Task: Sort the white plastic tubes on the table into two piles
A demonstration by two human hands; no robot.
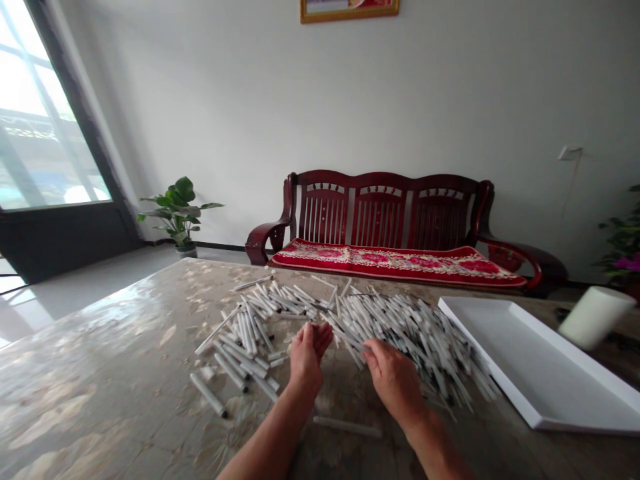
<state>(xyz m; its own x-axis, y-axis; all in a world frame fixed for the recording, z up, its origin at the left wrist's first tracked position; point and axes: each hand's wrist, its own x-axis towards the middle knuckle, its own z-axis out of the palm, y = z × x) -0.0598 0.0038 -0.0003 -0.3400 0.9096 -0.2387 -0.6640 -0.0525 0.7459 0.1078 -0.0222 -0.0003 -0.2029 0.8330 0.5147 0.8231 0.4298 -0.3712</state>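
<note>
A large heap of thin white sticks (410, 333) lies on the marbled tabletop (125, 373). A looser scatter of the same white sticks (245, 340) spreads to the left. My left hand (306, 360) rests between the two groups, palm turned up, fingers together and slightly curled, with nothing visible in it. My right hand (393, 380) lies palm down at the near edge of the big heap, its fingertips curled among the sticks. One single stick (347, 427) lies on the table between my forearms.
A white shallow tray (540, 373) stands on the table at the right, with a white cylinder (595, 317) behind it. Beyond the table are a dark wooden bench (385, 220) with a red cushion, a potted plant (177, 213) and a large window.
</note>
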